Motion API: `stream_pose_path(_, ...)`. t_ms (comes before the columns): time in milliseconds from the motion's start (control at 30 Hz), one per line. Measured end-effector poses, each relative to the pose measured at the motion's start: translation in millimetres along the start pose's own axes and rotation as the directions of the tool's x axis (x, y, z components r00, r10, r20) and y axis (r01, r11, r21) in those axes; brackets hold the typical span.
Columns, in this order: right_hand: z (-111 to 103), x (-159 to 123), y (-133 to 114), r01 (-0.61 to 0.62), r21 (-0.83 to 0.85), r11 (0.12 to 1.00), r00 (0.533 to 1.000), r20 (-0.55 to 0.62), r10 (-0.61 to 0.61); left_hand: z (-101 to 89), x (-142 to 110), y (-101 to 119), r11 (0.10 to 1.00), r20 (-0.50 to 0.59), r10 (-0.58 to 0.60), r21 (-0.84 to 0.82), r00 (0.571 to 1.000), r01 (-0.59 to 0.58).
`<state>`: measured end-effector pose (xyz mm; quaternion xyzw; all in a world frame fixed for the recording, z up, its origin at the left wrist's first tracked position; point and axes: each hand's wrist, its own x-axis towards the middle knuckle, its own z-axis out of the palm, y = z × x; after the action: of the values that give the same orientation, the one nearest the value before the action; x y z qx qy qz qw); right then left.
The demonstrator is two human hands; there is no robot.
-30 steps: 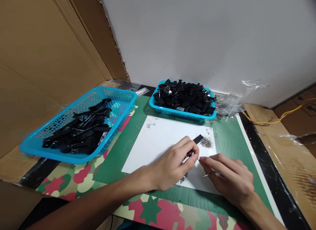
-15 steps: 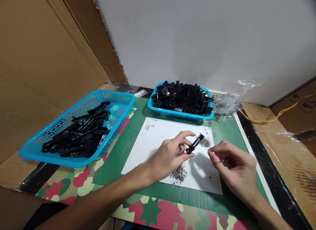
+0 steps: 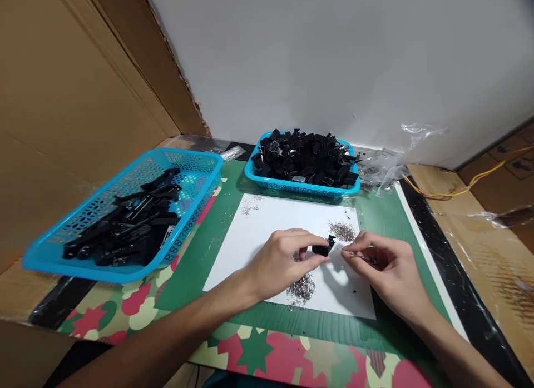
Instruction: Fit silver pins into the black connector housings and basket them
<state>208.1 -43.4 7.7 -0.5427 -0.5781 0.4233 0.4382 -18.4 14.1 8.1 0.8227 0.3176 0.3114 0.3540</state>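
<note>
Between the thumb and fingers of my left hand is a small black plastic part, held above a white sheet. My right hand is closed in a pinch just right of it, on a thin metal tool whose tip points at the black part. A small gap separates the tip from the part. One pile of tiny metal springs or clips lies below my left hand. Behind the two hands lies another pile of tiny metal pieces.
A blue basket with long black parts stands at the left. Another blue basket, heaped with black parts, is at the back. Clear plastic bags lie beside it. Scattered wire bits rest on the sheet's far left corner.
My left hand has turned the black part, so its open side no longer faces me. My right hand has moved left, bringing the tool's tip close to the part.
</note>
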Motion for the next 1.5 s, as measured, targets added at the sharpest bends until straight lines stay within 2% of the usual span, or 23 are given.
stream_pose_path(200,3,0,-2,-0.088,0.121,0.989,0.995,0.046,0.083,5.6,-2,-4,1.0,0.018,0.027,0.004,0.999,-0.027)
stream_pose_path(367,6,0,-4,-0.072,0.145,0.987,0.997,0.051,0.066,5.6,-1,1,0.998,0.083,0.039,-0.053,0.996,-0.035)
stream_pose_path(500,6,1,-4,-0.047,0.163,0.986,0.998,0.057,0.038,4.8,0,7,0.985,0.162,-0.015,-0.168,0.987,0.043)
stream_pose_path(667,5,1,-5,0.05,0.153,0.987,0.996,0.069,-0.061,4.2,2,10,0.954,0.176,-0.078,-0.273,0.981,0.125)
stream_pose_path(900,4,-2,-10,0.198,0.078,0.977,0.98,0.012,-0.2,2.6,5,14,0.888,0.241,-0.158,-0.389,0.958,0.245)
stream_pose_path(1100,6,-3,-11,0.217,0.036,0.975,0.975,0.049,-0.219,3.5,5,18,0.901,0.231,-0.146,-0.37,0.962,0.226)
stream_pose_path(1500,7,-5,-11,0.243,0.061,0.968,0.965,0.089,-0.247,3.4,1,18,0.963,0.306,-0.048,-0.237,0.951,0.125)
